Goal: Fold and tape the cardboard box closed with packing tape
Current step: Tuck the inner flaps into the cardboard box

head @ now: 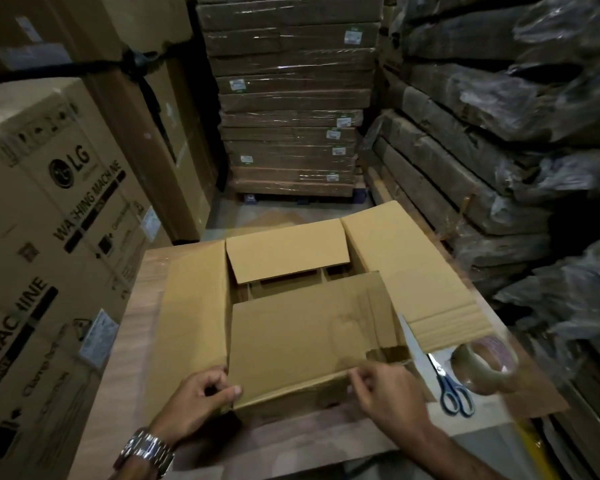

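Brown cardboard box [194, 306] sits open mid-frame; your left hand [201, 393] and right hand [385, 389] pinch the ends of its near flap [291, 341]. Clear packing tape roll [475, 375] lies lower right, nearer your right hand

- Left hand [201, 393] enters from the lower left, fingers curled, thumb pinching the near corner of the box flap [302, 341].
- Right hand [385, 389] enters from the lower right, forearm bare, fingertips pinching the same flap's edge.

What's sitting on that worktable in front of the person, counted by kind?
Cardboard box: 1
Scissors: 1
Packing tape roll: 1
Total: 3
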The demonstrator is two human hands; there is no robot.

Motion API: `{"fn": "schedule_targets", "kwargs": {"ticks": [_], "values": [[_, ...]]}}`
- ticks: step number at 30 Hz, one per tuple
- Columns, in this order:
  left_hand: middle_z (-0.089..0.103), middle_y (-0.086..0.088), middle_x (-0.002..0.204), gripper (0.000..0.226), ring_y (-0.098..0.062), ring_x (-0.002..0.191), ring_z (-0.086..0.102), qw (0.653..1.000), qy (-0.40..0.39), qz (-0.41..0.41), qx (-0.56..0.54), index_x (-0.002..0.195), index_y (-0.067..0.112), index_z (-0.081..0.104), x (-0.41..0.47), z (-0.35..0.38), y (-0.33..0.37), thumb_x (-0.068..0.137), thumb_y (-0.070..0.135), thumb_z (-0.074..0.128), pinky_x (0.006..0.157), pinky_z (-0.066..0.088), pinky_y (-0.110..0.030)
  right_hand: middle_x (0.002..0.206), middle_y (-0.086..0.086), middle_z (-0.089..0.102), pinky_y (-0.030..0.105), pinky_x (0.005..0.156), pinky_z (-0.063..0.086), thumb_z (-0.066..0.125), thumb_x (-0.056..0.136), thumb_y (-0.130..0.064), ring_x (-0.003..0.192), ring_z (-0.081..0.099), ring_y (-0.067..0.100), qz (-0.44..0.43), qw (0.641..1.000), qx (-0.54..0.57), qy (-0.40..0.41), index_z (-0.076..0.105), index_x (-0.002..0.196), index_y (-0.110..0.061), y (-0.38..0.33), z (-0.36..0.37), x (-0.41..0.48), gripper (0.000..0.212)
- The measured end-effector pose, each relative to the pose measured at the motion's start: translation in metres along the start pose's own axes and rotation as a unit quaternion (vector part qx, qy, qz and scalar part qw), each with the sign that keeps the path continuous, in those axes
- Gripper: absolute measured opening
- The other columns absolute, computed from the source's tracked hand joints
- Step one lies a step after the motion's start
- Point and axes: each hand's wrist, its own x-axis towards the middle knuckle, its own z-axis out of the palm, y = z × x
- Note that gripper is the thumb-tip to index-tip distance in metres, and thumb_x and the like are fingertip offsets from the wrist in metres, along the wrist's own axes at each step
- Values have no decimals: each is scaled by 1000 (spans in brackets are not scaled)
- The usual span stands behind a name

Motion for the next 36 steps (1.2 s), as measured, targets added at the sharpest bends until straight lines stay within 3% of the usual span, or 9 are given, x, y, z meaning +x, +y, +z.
{"fn": "schedule_targets", "kwargs": {"ticks": [2, 4, 8, 12, 15, 18, 27, 34, 36], "values": [[57, 0, 58, 33, 11, 84, 60, 1000, 8, 4, -7, 53, 20, 58, -1, 0, -2, 74, 26, 83, 85, 36, -5, 75, -4, 72, 30, 62, 46, 54, 89, -44, 77, 69, 17, 36, 999, 12, 18, 70, 84, -24, 22, -12, -3, 26], [57, -1, 59, 43, 0, 71, 60, 1000, 12, 9, -19, 53, 15, 56, -1, 0, -1, 62, 45, 86, 78, 39, -12, 79, -3, 73, 32, 64, 48, 57, 88, -40, 80, 69, 18, 53, 998, 2, 35, 70, 98, -29, 39, -20, -8, 20], [58, -2, 62, 60, -9, 60, 53, 999, 4, 17, -33, 52, 12, 57, -3, -3, 8, 44, 64, 86, 58, 38, -19, 109, 1, 69, 32, 74, 47, 48, 91, -39, 99, 65, 22, 54, 998, -7, -21, 45, 135, -41, 43, -19, -18, 44], [58, -2, 61, 47, -10, 60, 53, 1000, -2, 16, -17, 53, 11, 57, -4, -3, 17, 52, 44, 91, 56, 37, -19, 121, 4, 63, 34, 84, 49, 41, 90, -43, 108, 61, 25, 20, 996, -27, -78, 16, 148, -43, 34, -9, -17, 63], [58, -4, 58, 30, -9, 56, 54, 1000, 7, 24, -16, 55, 5, 57, -6, 1, 25, 66, 10, 84, 53, 39, -17, 108, 7, 69, 36, 82, 50, 38, 89, -38, 102, 63, 30, 2, 993, -20, -117, 20, 147, -38, 28, -1, -11, 61], [56, -3, 54, 31, -6, 52, 52, 1000, 22, 20, 4, 54, 5, 55, -6, 4, 26, 72, -7, 77, 51, 38, -16, 103, 10, 70, 37, 77, 50, 38, 89, -32, 96, 64, 34, -1, 991, -23, -128, 27, 145, -31, 23, -3, -3, 57], [59, -7, 57, 40, -7, 54, 53, 1000, 27, 13, 9, 47, 2, 48, -5, 3, 25, 72, -9, 76, 53, 37, -16, 95, 6, 69, 35, 70, 49, 40, 87, -25, 89, 65, 29, 24, 993, -41, -104, 36, 132, -38, 41, -23, 7, 48], [68, -9, 69, 41, 0, 57, 57, 999, 36, 21, -7, 47, 9, 50, -7, 7, 31, 69, -15, 75, 56, 38, -12, 100, 7, 69, 38, 72, 50, 38, 90, -23, 94, 65, 30, 89, 990, -65, -90, 21, 145, -36, 55, -31, 0, 59], [68, -11, 69, 41, -2, 58, 58, 999, 35, 19, -13, 47, 10, 50, -8, 7, 32, 69, -14, 75, 56, 39, -12, 105, 7, 68, 38, 75, 51, 37, 91, -24, 97, 65, 29, 89, 989, -64, -97, 26, 143, -34, 51, -31, -5, 54]]}}
